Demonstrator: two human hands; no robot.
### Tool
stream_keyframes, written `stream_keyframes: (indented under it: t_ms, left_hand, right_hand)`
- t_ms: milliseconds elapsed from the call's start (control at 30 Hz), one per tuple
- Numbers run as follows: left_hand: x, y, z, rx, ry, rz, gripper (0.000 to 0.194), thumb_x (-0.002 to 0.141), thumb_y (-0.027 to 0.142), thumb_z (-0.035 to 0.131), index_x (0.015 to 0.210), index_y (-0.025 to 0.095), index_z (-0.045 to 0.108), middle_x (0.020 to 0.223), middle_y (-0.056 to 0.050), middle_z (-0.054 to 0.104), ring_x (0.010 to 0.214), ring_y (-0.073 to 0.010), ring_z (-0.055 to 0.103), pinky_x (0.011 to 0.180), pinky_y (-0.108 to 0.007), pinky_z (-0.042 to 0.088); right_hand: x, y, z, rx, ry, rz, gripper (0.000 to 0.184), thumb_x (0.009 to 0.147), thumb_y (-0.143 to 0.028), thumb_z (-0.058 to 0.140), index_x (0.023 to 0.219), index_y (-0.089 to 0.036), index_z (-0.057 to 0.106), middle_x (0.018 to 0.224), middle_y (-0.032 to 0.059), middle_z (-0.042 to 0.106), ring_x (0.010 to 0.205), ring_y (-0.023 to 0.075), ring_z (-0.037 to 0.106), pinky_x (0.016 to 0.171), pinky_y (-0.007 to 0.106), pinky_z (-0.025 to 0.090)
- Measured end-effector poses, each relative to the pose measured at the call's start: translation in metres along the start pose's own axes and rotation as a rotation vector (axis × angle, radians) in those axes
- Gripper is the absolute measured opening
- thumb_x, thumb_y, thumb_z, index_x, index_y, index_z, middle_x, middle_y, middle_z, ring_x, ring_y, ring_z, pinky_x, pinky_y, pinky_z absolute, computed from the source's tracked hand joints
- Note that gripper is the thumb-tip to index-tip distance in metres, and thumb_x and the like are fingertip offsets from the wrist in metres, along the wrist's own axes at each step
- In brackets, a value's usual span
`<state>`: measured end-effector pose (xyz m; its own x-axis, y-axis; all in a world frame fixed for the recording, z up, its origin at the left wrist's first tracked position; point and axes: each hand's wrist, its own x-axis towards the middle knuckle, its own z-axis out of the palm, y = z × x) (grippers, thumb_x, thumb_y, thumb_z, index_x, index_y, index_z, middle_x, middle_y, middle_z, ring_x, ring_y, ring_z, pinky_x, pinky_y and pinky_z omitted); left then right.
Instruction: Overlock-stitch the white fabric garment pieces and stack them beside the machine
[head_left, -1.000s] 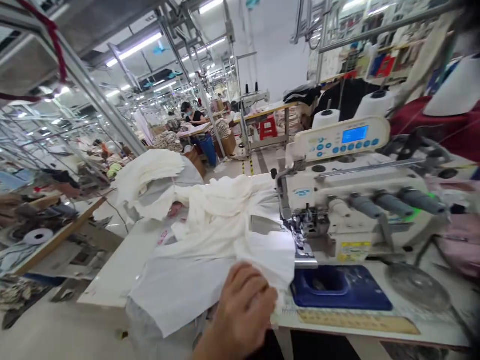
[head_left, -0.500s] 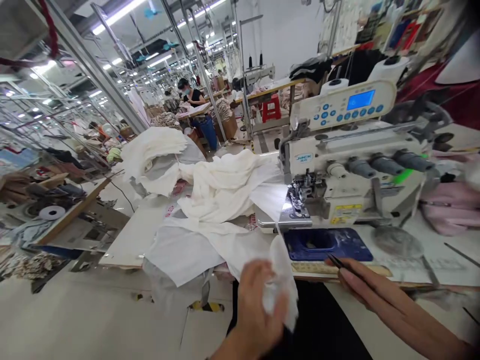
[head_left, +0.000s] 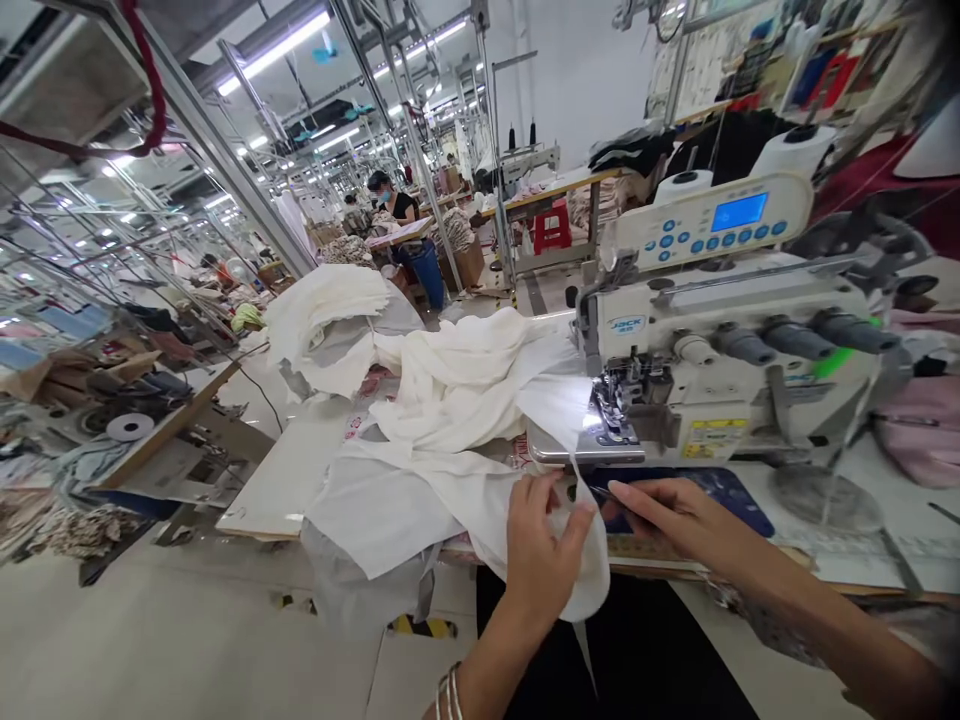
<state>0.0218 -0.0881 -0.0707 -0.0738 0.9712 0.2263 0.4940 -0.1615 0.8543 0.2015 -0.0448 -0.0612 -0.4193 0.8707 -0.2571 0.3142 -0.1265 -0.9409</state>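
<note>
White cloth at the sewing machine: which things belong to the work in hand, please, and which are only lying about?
In the work:
- thin white cloth, at the left hand
- slim dark tool, in the right hand
- cream sewing machine

Lying about, it seems:
- folded pink cloth
- red plastic stool

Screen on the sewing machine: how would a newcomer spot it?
Find the large white sewing machine at front right, then the slanted panel on top. The screen is its lit blue rectangle; the neighbouring blue buttons are small and round.
</note>
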Motion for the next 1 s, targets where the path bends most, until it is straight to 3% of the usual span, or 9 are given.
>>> stream_keyframes:
  t_ms: [67,167,300,500,600,700,767,867,1000]
  left_hand:
    - [0.008,0.001,0.005,-0.032,0.029,0.061,0.019,0.087,0.034,0.058,0.095,0.018,0.066,0.102,-0.009,0.058,0.098,-0.0220,0.052,0.088,-0.035,0.041]
    - [0.012,0.004,0.009,-0.104,-0.049,0.048,0.023,0.089,0.030,0.054,0.072,0.018,0.062,0.080,-0.005,0.060,0.083,-0.0194,0.055,0.079,-0.033,0.042]
    - [0.002,0.007,0.004,-0.083,-0.152,0.042,0.028,0.084,0.029,0.059,0.058,0.019,0.057,0.056,0.001,0.050,0.064,-0.0160,0.049,0.073,-0.032,0.038]
    - [-0.008,0.009,-0.001,-0.098,-0.212,0.056,0.030,0.077,0.026,0.068,0.050,0.019,0.057,0.053,0.001,0.050,0.067,-0.0169,0.052,0.079,-0.035,0.038]
    - [-0.010,0.008,-0.003,-0.089,-0.234,0.070,0.028,0.079,0.025,0.068,0.052,0.020,0.061,0.052,0.001,0.052,0.067,-0.0166,0.051,0.081,-0.037,0.038]
    - [-0.014,0.008,-0.004,-0.064,-0.233,0.097,0.027,0.081,0.030,0.068,0.056,0.021,0.069,0.050,0.001,0.052,0.061,-0.0153,0.049,0.080,-0.038,0.039]
    - [-0.016,0.012,-0.003,-0.121,-0.199,0.100,0.025,0.083,0.038,0.066,0.065,0.023,0.075,0.051,0.000,0.054,0.057,-0.0146,0.048,0.076,-0.037,0.040]
    - [-0.017,0.023,0.002,-0.370,-0.147,0.038,0.029,0.083,0.046,0.065,0.076,0.022,0.079,0.056,-0.003,0.061,0.056,-0.0146,0.050,0.066,-0.032,0.045]
    - [-0.018,0.040,-0.006,-0.602,-0.200,-0.082,0.045,0.077,0.050,0.070,0.110,0.020,0.072,0.050,0.003,0.049,0.047,-0.0096,0.041,0.049,-0.024,0.038]
  right_hand:
    - [0.004,0.002,-0.004,-0.011,0.064,0.011,0.057,0.081,-0.068,0.052,0.077,-0.014,0.071,0.057,-0.0003,0.047,0.046,0.0089,0.031,0.041,0.022,0.022]
    - [0.005,-0.001,-0.010,-0.060,0.098,-0.010,0.049,0.081,-0.062,0.057,0.074,-0.016,0.071,0.059,-0.0002,0.049,0.049,0.0096,0.035,0.043,0.022,0.023]
    - [0.003,-0.010,-0.009,-0.123,-0.025,-0.063,0.042,0.084,-0.053,0.058,0.068,-0.016,0.068,0.056,-0.0024,0.046,0.053,0.0100,0.034,0.049,0.023,0.024]
    - [0.008,-0.017,0.002,-0.137,-0.131,-0.041,0.043,0.081,-0.052,0.061,0.059,-0.016,0.057,0.053,-0.0053,0.036,0.053,0.0092,0.026,0.049,0.023,0.018]
    - [0.005,-0.018,0.001,-0.094,-0.149,-0.058,0.045,0.081,-0.050,0.062,0.054,-0.016,0.049,0.053,-0.0049,0.034,0.053,0.0093,0.026,0.049,0.023,0.019]
    - [-0.005,-0.013,-0.001,0.000,-0.036,-0.088,0.042,0.079,-0.050,0.063,0.055,-0.018,0.051,0.054,-0.0042,0.036,0.051,0.0097,0.029,0.048,0.023,0.027]
    - [-0.014,-0.004,0.004,0.083,0.029,-0.110,0.030,0.074,-0.049,0.068,0.071,-0.020,0.063,0.056,-0.0048,0.040,0.050,0.0104,0.035,0.049,0.022,0.036]
    - [-0.029,0.012,0.021,0.209,0.032,-0.109,0.041,0.065,-0.043,0.078,0.099,-0.023,0.067,0.064,-0.0037,0.052,0.057,0.0142,0.051,0.059,0.026,0.050]
    - [-0.056,0.030,0.032,0.122,0.276,-0.146,0.034,0.068,-0.053,0.072,0.071,-0.020,0.063,0.066,0.0013,0.057,0.064,0.0180,0.058,0.061,0.027,0.053]
